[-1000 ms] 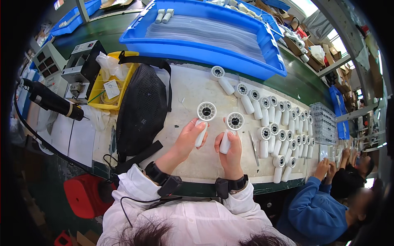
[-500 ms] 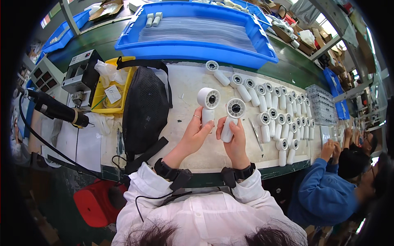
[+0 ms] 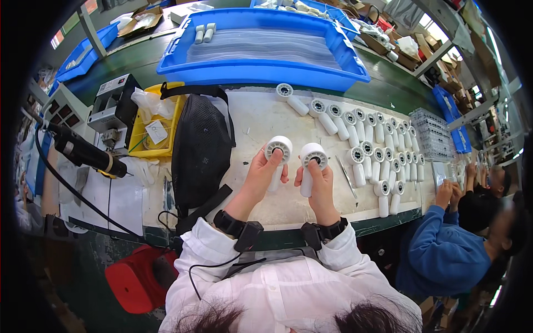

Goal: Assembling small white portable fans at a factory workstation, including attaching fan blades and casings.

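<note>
In my left hand (image 3: 255, 180) is a white handheld fan (image 3: 276, 177), its round slotted head up and my thumb pressed on the middle of the head. My right hand (image 3: 322, 194) grips a second white handheld fan (image 3: 306, 186), the thumb likewise on its round head. Both fans are held side by side above the worktop (image 3: 261, 213), handles pointing down toward me. Fingers partly hide each handle. Just right of my right hand lies a thin metal tool (image 3: 346, 176), probably tweezers. Beyond it, several similar handheld fans (image 3: 358, 172) lie in rows.
A blue bin (image 3: 261, 69) stands at the back with two white pieces inside. To the left are a black mesh bag (image 3: 200, 141), a yellow basket (image 3: 173, 125) and a black power screwdriver (image 3: 83, 150). Clear plastic trays (image 3: 432, 133) stand far right, near a person in blue (image 3: 444, 250).
Both thumbs have moved from the fan handles up onto the round heads. The left fan has come lower, and the two fans now sit level. My view has shifted slightly.
</note>
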A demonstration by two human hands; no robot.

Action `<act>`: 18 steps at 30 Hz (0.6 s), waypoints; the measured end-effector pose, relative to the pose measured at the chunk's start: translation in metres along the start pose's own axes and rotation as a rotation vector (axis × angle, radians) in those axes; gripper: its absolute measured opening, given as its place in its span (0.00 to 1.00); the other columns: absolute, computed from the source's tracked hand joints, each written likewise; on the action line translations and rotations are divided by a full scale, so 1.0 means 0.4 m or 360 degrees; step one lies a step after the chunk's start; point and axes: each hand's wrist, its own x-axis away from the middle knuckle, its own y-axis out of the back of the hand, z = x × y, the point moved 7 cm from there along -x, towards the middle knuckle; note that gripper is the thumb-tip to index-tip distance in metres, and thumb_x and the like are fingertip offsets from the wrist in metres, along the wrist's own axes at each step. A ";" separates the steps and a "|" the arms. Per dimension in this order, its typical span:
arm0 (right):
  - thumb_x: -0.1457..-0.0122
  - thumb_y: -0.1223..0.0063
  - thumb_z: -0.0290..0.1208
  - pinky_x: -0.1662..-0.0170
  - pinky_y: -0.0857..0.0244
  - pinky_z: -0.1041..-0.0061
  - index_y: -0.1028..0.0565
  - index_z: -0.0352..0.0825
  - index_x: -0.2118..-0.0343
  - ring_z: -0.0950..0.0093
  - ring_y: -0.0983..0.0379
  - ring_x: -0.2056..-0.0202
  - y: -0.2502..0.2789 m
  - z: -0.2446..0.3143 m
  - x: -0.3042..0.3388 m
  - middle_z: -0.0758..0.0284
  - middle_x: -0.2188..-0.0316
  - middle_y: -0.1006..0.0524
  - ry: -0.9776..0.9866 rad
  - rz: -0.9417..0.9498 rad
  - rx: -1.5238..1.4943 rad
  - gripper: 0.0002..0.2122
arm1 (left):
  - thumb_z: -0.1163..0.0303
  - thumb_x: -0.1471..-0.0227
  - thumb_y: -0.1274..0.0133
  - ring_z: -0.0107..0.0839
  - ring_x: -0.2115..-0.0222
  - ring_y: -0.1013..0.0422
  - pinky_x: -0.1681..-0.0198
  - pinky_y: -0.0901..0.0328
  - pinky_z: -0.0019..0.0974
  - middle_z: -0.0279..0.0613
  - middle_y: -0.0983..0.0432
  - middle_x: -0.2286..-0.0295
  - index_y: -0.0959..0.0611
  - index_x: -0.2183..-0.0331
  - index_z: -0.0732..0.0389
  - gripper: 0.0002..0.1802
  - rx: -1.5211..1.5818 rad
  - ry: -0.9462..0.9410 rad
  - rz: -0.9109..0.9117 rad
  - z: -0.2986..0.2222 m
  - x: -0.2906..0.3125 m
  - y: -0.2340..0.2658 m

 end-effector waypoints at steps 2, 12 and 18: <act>0.42 0.58 0.42 0.82 0.44 0.83 0.30 0.29 0.63 0.80 0.36 0.85 0.009 -0.012 -0.002 0.68 0.85 0.31 -0.0005 -0.0001 -0.0038 0.18 | 0.61 0.48 0.49 0.23 0.81 0.34 0.78 0.36 0.27 0.37 0.30 0.75 0.29 0.63 0.62 0.16 -0.0090 -0.0047 0.0031 -0.010 -0.007 -0.004; 0.42 0.59 0.46 0.85 0.45 0.83 0.30 0.28 0.64 0.80 0.37 0.86 0.031 -0.055 -0.028 0.68 0.86 0.32 -0.0038 0.0065 -0.0099 0.20 | 0.66 0.48 0.50 0.22 0.80 0.32 0.81 0.37 0.25 0.37 0.27 0.74 0.25 0.65 0.64 0.12 -0.0318 -0.0313 -0.0149 -0.021 -0.016 0.037; 0.42 0.59 0.48 0.83 0.45 0.85 0.31 0.34 0.62 0.82 0.38 0.85 0.061 -0.102 -0.031 0.71 0.86 0.33 -0.0269 0.0015 -0.0346 0.19 | 0.60 0.52 0.45 0.17 0.84 0.34 0.84 0.39 0.24 0.33 0.28 0.80 0.22 0.70 0.61 0.13 -0.0242 -0.0428 -0.0260 0.002 -0.027 0.041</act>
